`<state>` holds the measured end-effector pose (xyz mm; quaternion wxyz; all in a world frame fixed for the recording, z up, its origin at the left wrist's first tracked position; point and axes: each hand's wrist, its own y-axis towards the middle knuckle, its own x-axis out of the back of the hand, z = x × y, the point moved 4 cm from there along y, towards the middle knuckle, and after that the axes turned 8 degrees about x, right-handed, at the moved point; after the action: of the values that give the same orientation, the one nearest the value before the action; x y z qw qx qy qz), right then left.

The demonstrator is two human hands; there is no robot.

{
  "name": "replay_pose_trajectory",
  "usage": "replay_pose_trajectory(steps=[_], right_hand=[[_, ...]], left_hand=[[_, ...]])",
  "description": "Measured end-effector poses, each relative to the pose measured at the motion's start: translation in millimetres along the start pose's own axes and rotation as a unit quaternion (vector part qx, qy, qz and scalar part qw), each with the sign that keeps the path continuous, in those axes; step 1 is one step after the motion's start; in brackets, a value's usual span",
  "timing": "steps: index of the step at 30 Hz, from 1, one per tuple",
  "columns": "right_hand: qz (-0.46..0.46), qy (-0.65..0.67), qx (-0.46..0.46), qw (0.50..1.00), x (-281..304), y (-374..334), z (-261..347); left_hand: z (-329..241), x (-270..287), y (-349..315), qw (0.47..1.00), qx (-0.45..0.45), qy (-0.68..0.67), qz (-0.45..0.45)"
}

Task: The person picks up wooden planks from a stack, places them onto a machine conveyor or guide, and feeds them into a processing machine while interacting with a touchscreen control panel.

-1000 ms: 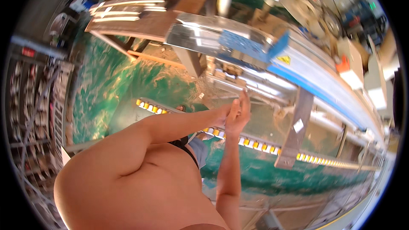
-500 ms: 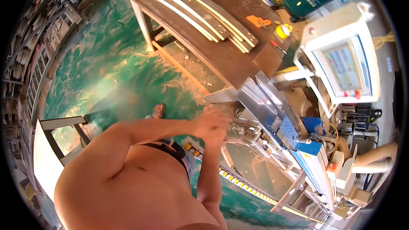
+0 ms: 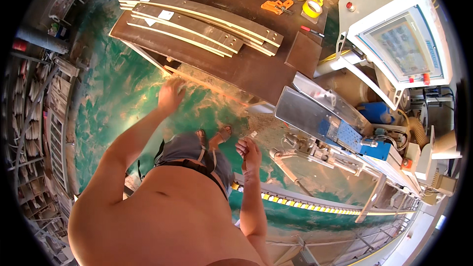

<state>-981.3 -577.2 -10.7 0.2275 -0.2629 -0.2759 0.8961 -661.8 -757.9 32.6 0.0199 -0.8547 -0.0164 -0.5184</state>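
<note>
Curved boards [image 3: 221, 16], brown with pale edges: two stacks side by side on the desk [image 3: 217, 66], set lengthwise along its near edge, starting close to its left corner. White labels on top; holes at the right-hand ends.

Left hand [image 3: 171, 96]: out in front of the desk's near edge, apart from the boards. Fingers bent, blurred; whether anything is in them cannot be told.

Right hand [image 3: 250, 153]: away from the desk's near edge, toward the machine [image 3: 315, 155]. Fingers loosely curled; no object made out, though the palm is hidden.

Towards the desk's right edge: orange tool [image 3: 273, 6], yellow tape roll [image 3: 305, 8], red marker [image 3: 310, 30], flat brown panel [image 3: 303, 51]. Beyond that edge: a screen [image 3: 401, 44] in a pale housing.

Progress, as judged: boards stacked and lying at rest, neither hand on them; labels already in place. What remains cannot be told.
</note>
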Motion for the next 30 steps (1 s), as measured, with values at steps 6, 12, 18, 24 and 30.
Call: replay_pose_trajectory(steps=[6, 12, 18, 24, 30], right_hand=[[0.03, -0.076, -0.01, 0.997, -38.2, 25.5, -3.0], [-0.007, -0.135, 0.013, 0.991, -50.7, 40.3, 23.5], [-0.062, -0.074, -0.031, 0.995, -75.0, 42.7, 27.2], [0.021, -0.186, -0.044, 0.981, -119.3, 53.3, 41.8], [0.079, -0.25, 0.021, 0.965, -123.2, 70.0, 73.8]], left_hand=[[-41.6, 78.6, 146.8, 0.932, -0.246, 0.249, -0.093], [-11.7, 89.5, 219.1, 0.896, -0.29, 0.322, 0.098], [-5.7, 93.2, 211.6, 0.915, -0.341, 0.206, 0.059], [-0.6, 88.8, 212.8, 0.94, -0.299, 0.162, 0.03], [-8.5, 96.3, 199.7, 0.946, -0.308, 0.089, 0.042]])
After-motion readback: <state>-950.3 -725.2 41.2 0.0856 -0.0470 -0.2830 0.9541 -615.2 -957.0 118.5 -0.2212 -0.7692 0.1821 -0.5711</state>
